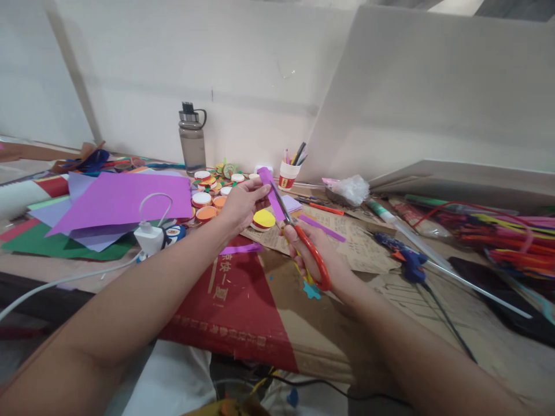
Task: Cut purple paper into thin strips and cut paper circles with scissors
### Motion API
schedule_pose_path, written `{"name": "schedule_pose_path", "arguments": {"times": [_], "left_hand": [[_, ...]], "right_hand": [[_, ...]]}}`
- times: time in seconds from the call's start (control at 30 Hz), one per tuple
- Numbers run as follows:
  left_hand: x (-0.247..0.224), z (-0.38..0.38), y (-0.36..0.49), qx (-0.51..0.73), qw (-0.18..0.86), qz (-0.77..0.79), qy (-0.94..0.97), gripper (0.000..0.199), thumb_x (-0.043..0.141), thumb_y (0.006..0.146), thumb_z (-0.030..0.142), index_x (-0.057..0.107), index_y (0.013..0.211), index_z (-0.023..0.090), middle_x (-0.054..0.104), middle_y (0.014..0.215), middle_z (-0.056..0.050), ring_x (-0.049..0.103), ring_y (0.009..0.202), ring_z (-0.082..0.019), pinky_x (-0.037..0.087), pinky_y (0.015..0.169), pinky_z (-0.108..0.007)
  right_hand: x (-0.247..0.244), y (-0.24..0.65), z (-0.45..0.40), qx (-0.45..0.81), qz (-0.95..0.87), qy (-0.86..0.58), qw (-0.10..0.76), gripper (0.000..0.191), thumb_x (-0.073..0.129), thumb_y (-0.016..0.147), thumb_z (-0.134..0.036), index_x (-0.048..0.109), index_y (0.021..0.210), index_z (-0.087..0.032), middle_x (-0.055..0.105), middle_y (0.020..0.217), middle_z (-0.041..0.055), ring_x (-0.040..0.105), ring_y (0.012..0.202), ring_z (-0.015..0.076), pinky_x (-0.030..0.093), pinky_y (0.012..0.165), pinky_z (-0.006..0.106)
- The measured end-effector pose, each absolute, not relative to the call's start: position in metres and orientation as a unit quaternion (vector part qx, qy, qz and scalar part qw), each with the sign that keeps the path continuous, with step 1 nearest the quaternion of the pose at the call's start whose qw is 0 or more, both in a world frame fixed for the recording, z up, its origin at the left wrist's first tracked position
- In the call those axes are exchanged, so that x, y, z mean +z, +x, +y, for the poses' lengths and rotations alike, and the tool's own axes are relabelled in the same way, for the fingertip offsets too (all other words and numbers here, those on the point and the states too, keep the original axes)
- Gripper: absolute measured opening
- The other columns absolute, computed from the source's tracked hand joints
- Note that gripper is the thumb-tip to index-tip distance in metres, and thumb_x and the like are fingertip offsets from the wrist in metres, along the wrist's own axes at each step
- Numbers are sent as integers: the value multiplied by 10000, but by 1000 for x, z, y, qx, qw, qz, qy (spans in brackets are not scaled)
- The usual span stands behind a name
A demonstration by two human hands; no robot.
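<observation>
Between thumb and fingers, my left hand (246, 203) pinches a purple paper strip (265, 178) near its upper end. My right hand (318, 254) is wrapped round orange-handled scissors (315, 257), whose blades lie along the strip and point away from me. The gap between the blades is hard to make out. A blue star-shaped piece (311, 290) on a yellow stem hangs just below my right hand; whether the hand also holds it is unclear. Another purple strip (323, 228) lies to the right, and a curved purple piece (240, 248) lies below my left hand.
Coloured sheets (125, 193) and a white charger (150, 236) are at left. A water bottle (192, 141), several small lidded tubs (207, 214) and a pen cup (288, 174) stand behind. A blue glue gun (407, 260) and bundled coloured stems (498, 237) lie right. Flattened cardboard (243, 306) covers the front.
</observation>
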State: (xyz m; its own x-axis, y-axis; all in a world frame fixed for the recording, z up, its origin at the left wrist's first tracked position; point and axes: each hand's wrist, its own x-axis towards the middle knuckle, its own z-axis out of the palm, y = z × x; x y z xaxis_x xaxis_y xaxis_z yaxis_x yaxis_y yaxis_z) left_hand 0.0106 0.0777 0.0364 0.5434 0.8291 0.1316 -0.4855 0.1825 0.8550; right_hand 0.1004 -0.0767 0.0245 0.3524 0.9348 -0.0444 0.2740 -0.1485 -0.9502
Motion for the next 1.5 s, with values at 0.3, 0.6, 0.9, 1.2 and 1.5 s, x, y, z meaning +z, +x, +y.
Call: {"name": "schedule_pose_path", "arguments": {"times": [0.3,0.6,0.9,1.2,1.5], "left_hand": [[33,81,10,447,753,180,448,85,742,770,143,658,783,137,647,694,8,591,607,-80,490,641,-237],[31,90,8,459,730,203,465,74,695,791,91,635,784,133,647,726,0,576,609,-72,487,664,-236],[27,89,9,468,665,224,537,37,646,820,105,638,809,138,640,715,4,595,606,-80,524,657,-247],[30,84,10,463,685,229,514,58,663,811,81,647,819,136,648,719,0,589,575,-72,513,611,-227],[30,79,12,446,721,177,500,71,718,788,126,648,785,132,638,714,3,568,595,-64,502,655,-226]], "right_hand": [[25,101,-77,354,-440,-674,476,377,588,838,-580,554,831,-204,471,568,-56,406,384,67,343,331,176],[20,112,-74,352,-487,-671,434,357,604,829,-566,557,898,-219,479,606,-51,448,410,89,394,331,199],[24,111,-75,382,-457,-674,436,400,576,840,-620,547,852,-221,475,610,-34,421,419,75,358,349,183],[26,115,-76,378,-463,-667,444,395,598,831,-610,524,824,-223,506,641,-20,437,437,76,366,351,183],[22,114,-74,396,-447,-650,471,397,616,822,-609,538,883,-225,477,616,-41,426,438,79,365,362,184]]}}
